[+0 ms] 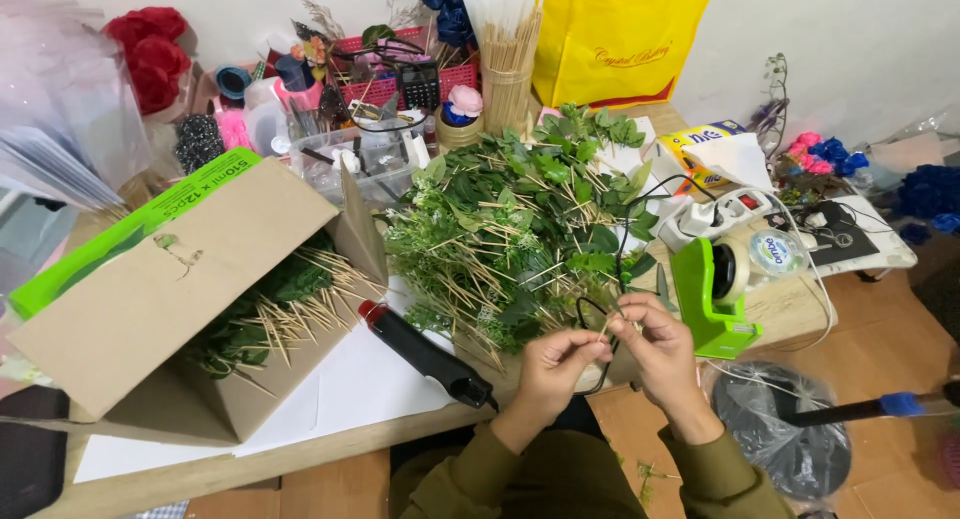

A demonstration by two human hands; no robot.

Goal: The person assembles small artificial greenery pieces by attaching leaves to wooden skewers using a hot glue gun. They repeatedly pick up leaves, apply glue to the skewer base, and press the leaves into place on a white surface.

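My left hand (pixel 556 367) and my right hand (pixel 661 351) meet at the table's front edge. Both pinch a thin wooden stick (pixel 606 326) between their fingertips; whether a leaf is on it I cannot tell. Just beyond the hands lies a big heap of green leaf sprigs on sticks (pixel 520 224). A black glue gun with a red tip (pixel 425 353) lies to the left of my left hand. A green tape dispenser (pixel 712 299) stands right beside my right hand. A black cable (pixel 625 239) loops over the heap toward my hands.
An open cardboard box (pixel 150 299) of more leaf sticks sits at the left. At the back stand a cup of wooden skewers (pixel 508 79), a red basket (pixel 405 74), a yellow bag (pixel 615 34) and red fabric roses (pixel 148 54). A white power strip (pixel 715 217) lies right.
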